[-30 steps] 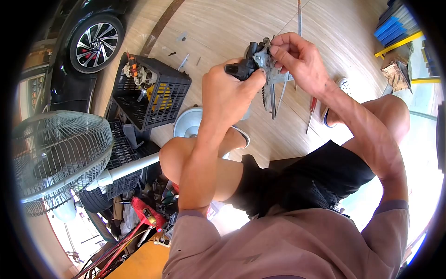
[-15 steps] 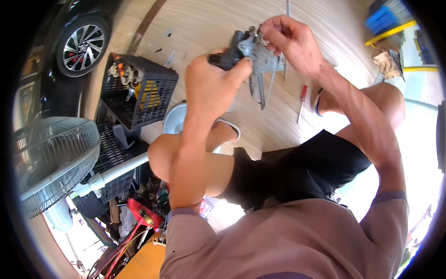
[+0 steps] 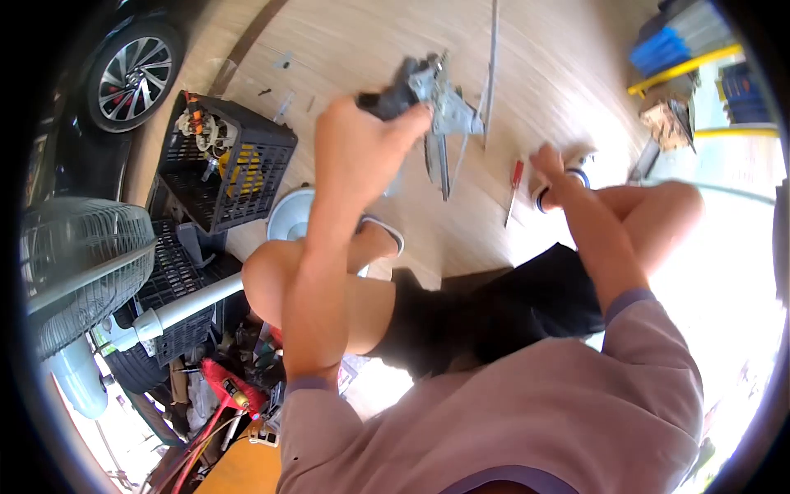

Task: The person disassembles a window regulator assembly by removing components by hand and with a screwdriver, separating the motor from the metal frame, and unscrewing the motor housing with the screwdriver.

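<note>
My left hand (image 3: 362,156) is closed around a metal mechanism with a black motor-like body (image 3: 395,97), held up above the floor. Its grey bracket (image 3: 453,111) and a long narrow arm point away from my grip. Low on the right, my right hand (image 3: 549,160) hovers by my foot, apart from the mechanism. Its fingers look stretched out and hold nothing that I can see, though they are a little blurred. A screwdriver with a red handle (image 3: 518,173) lies on the floor just left of that hand.
Black plastic crates (image 3: 255,173) with parts inside stand at the left, near a fan (image 3: 90,263). A pale round basin (image 3: 288,218) sits by my left foot. Beyond are a dark car's wheel (image 3: 136,78) and, at the right, a yellow-edged rack (image 3: 691,70).
My right hand has left the mechanism and dropped down toward the screwdriver and my foot. My left hand still holds the mechanism, and the whole view has shifted slightly.
</note>
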A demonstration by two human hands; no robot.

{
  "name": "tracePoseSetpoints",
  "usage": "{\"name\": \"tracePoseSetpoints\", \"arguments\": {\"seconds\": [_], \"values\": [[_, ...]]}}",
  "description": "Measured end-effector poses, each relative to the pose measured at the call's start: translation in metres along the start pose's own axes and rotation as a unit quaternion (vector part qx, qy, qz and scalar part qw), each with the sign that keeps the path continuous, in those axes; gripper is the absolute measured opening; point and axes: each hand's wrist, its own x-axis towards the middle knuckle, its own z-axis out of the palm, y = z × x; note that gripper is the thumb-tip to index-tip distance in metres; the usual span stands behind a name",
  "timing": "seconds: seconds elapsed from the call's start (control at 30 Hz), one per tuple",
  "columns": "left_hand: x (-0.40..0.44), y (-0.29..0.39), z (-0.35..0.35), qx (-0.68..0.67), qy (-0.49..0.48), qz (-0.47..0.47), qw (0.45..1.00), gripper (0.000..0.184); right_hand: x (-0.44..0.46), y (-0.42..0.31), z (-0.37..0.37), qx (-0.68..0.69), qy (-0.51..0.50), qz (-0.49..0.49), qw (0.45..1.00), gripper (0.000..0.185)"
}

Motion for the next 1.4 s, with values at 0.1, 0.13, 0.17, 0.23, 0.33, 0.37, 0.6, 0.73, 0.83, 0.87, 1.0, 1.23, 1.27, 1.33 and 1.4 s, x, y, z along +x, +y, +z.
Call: {"name": "tracePoseSetpoints", "arguments": {"seconds": [0.1,0.13,0.17,0.23,0.33,0.37,0.6,0.73,0.83,0.87,1.0,1.23,1.27,1.33,1.4], "values": [[-0.001,-0.006,0.001,-0.015,0.018,0.0,1.0,0.033,-0.045,-0.043,-0.002,0.045,-0.075,0.096,0.991,0.056],[-0.001,-0.008,0.002,-0.025,0.025,0.006,0.999,0.033,-0.042,-0.04,0.019,0.052,-0.067,0.082,0.993,0.058],[-0.002,-0.001,0.001,-0.035,0.019,-0.016,0.999,0.031,-0.037,-0.035,0.044,0.058,-0.059,0.068,0.994,0.06],[-0.002,0.005,-0.002,-0.034,0.02,-0.035,0.999,0.03,-0.051,-0.045,0.041,0.027,-0.083,-0.003,0.996,0.065],[0.0,0.004,-0.001,-0.04,0.015,-0.048,0.998,0.028,-0.051,-0.05,0.042,0.024,-0.096,0.021,0.995,0.062],[0.001,0.003,-0.001,-0.043,0.014,-0.048,0.998,0.027,-0.051,-0.051,0.037,0.021,-0.1,0.035,0.994,0.063],[0.0,0.009,0.002,-0.017,0.031,-0.033,0.999,0.028,-0.003,-0.053,-0.043,0.012,-0.068,-0.047,0.996,0.083],[0.001,0.018,0.0,0.013,0.019,-0.027,0.999,0.032,0.017,-0.087,-0.195,0.074,-0.112,-0.033,0.99,0.069],[0.002,0.014,-0.002,0.025,0.022,-0.013,0.999,0.034,0.016,-0.11,-0.304,-0.077,0.054,-0.207,0.974,0.057],[0.004,0.012,-0.002,0.026,0.02,-0.008,0.999,0.034,-0.013,-0.131,-0.352,-0.102,0.058,-0.249,0.961,0.055],[0.005,0.001,0.004,-0.038,0.026,0.016,0.999,0.029,-0.149,-0.197,-0.454,0.051,0.218,-0.293,0.93,0.046],[0.001,-0.008,0.001,-0.07,0.012,0.005,0.997,0.022,-0.2,-0.199,-0.4,0.497,0.189,-0.369,0.762,0.026],[-0.001,-0.007,0.0,-0.077,0.011,-0.001,0.997,0.021,-0.196,-0.2,-0.391,0.49,0.186,-0.364,0.77,0.021],[0.0,-0.006,0.003,-0.102,0.018,-0.004,0.995,0.02,-0.22,-0.229,-0.399,0.618,0.133,-0.287,0.72,0.033],[0.001,-0.009,0.005,-0.129,0.028,-0.013,0.991,0.019,-0.207,-0.234,-0.383,0.624,0.158,-0.28,0.712,0.024]]}}
